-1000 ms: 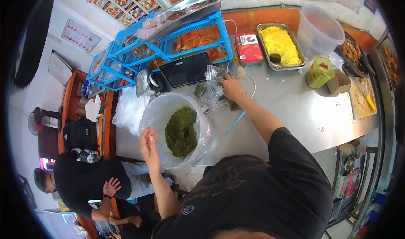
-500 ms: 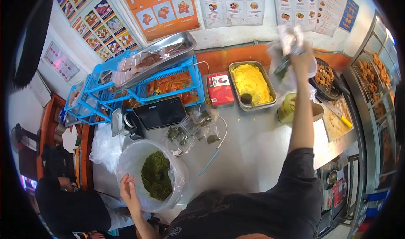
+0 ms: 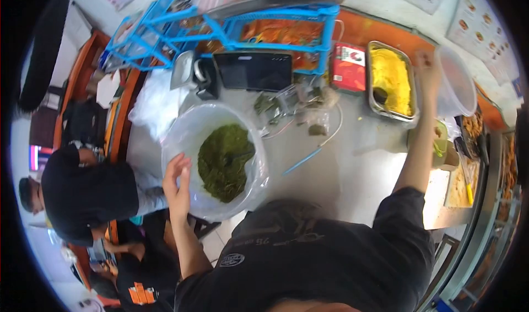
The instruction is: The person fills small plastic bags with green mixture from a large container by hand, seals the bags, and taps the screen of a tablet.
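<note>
My left hand (image 3: 177,182) is open beside the left rim of a bag-lined clear tub (image 3: 258,182). Inside the tub lies a heap of chopped green stuff (image 3: 220,163) with a dark utensil in it. At the right, my right hand (image 3: 428,72) is raised between the tray of yellow food (image 3: 392,83) and a large translucent container (image 3: 455,83). Its fingers are smeared by motion, so whether it holds anything does not show. Small clear bags with dark green contents (image 3: 269,107) lie on the counter behind the tub.
A blue rack (image 3: 329,42) with food trays and a black tablet (image 3: 253,71) stand at the back, near a red box (image 3: 348,67). A blue-tipped cable (image 3: 302,162) crosses the counter (image 3: 352,163). A knife (image 3: 468,186) lies far right. Two people (image 3: 88,191) are at the left.
My right hand went from the small bags to the right, carrying a clear bag half a second ago; that bag is no longer visible in it. My left hand stays by the tub. The view has shifted.
</note>
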Motion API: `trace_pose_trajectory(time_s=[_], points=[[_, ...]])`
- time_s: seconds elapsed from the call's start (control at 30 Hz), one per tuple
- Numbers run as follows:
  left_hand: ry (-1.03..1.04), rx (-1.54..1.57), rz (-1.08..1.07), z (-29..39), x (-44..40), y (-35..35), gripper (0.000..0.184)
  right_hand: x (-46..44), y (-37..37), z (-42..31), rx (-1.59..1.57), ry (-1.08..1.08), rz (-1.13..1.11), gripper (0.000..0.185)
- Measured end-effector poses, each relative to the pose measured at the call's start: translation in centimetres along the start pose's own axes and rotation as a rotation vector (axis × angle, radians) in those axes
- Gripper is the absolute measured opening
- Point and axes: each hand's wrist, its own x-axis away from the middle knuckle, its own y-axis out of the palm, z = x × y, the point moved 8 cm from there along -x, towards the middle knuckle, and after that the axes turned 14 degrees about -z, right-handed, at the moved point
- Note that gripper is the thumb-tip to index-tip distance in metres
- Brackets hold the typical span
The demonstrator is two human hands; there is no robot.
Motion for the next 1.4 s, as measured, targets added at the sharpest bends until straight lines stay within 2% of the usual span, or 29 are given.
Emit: trace_pose_trajectory(time_s=[0.03, 0.07, 0.1, 0.13, 0.17, 0.2, 0.27, 0.33, 0.37, 0.47, 0.6, 0.7, 0.73, 0.8, 0.87, 1.0, 1.03, 1.13, 1.17, 1.2, 1.27, 1.4], points=[[0.003, -0.024, -0.005, -0.1, 0.0, 0.0, 0.033, 1.7, 5.9, -1.5, -0.072, -0.247, -0.114, 0.021], [0.012, -0.045, -0.016, -0.1, -0.1, 0.1, 0.033, 6.0, 12.1, -5.0, -0.321, -0.195, -0.256, 0.021], [0.009, -0.053, -0.011, 0.1, -0.1, 0.2, 0.033, 9.3, 17.4, -9.8, -0.323, -0.219, -0.542, 0.020], [0.015, -0.037, -0.004, 0.1, 0.0, 0.2, 0.033, 12.2, 22.4, -11.8, -0.266, -0.348, -0.592, 0.020], [0.023, -0.023, 0.000, 0.1, 0.0, 0.2, 0.033, 14.8, 26.9, -14.2, -0.235, -0.332, -0.743, 0.021], [0.033, -0.012, 0.000, 0.2, -0.1, 0.2, 0.033, 16.9, 30.5, -15.6, -0.174, -0.456, -0.711, 0.028], [0.028, -0.033, 0.009, 0.3, 0.0, 0.2, 0.033, 19.4, 35.9, -17.8, 0.167, -0.475, -0.806, 0.040], [0.030, -0.041, 0.015, 0.3, 0.0, 0.2, 0.034, 19.9, 38.1, -18.4, 0.433, -0.321, -0.747, 0.044], [0.033, -0.037, 0.017, 0.1, 0.0, 0.2, 0.034, 20.0, 38.6, -18.1, 0.564, -0.241, -0.715, 0.046], [0.039, -0.027, 0.015, -0.3, -0.2, -0.2, 0.033, 20.3, 39.8, -17.1, 0.666, -0.231, -0.606, 0.042], [0.031, -0.008, 0.009, -0.2, -0.2, 0.1, 0.032, 18.6, 39.8, -15.1, 0.392, -0.348, -0.697, 0.041], [0.043, -0.015, 0.025, -0.2, -0.2, -0.1, 0.032, 16.6, 34.9, -15.5, 0.160, -0.392, -0.688, 0.040], [0.047, -0.015, 0.033, -0.2, -0.1, -0.2, 0.032, 15.9, 33.9, -14.7, 0.235, -0.344, -0.675, 0.042], [0.049, -0.025, 0.034, 0.1, -0.3, -0.1, 0.032, 15.2, 32.4, -12.5, 0.381, -0.239, -0.649, 0.049], [0.053, -0.047, 0.026, 0.1, -0.1, -0.1, 0.033, 15.9, 33.5, -9.6, 0.376, -0.116, -0.745, 0.068], [0.063, -0.076, 0.027, 0.2, -0.1, -0.1, 0.033, 18.0, 33.0, -11.2, 0.371, -0.003, -0.763, 0.096], [0.064, -0.077, 0.032, 0.3, -0.1, -0.1, 0.032, 18.6, 33.3, -11.9, 0.406, -0.013, -0.698, 0.094], [0.064, -0.093, 0.044, 0.6, 0.0, 0.0, 0.033, 19.6, 35.1, -13.4, 0.530, -0.004, -0.696, 0.093], [0.067, -0.092, 0.047, 0.6, 0.0, 0.0, 0.032, 19.9, 36.1, -13.4, 0.573, -0.030, -0.665, 0.073], [0.070, -0.092, 0.050, 0.4, 0.1, -0.1, 0.032, 20.0, 37.2, -12.7, 0.580, -0.040, -0.620, 0.068], [0.074, -0.097, 0.051, 0.3, 0.1, -0.1, 0.031, 19.6, 38.9, -11.2, 0.591, -0.062, -0.529, 0.057], [0.081, -0.105, 0.050, 0.2, 0.0, -0.2, 0.030, 18.3, 35.7, -11.3, 0.390, -0.113, -0.499, 0.049]])
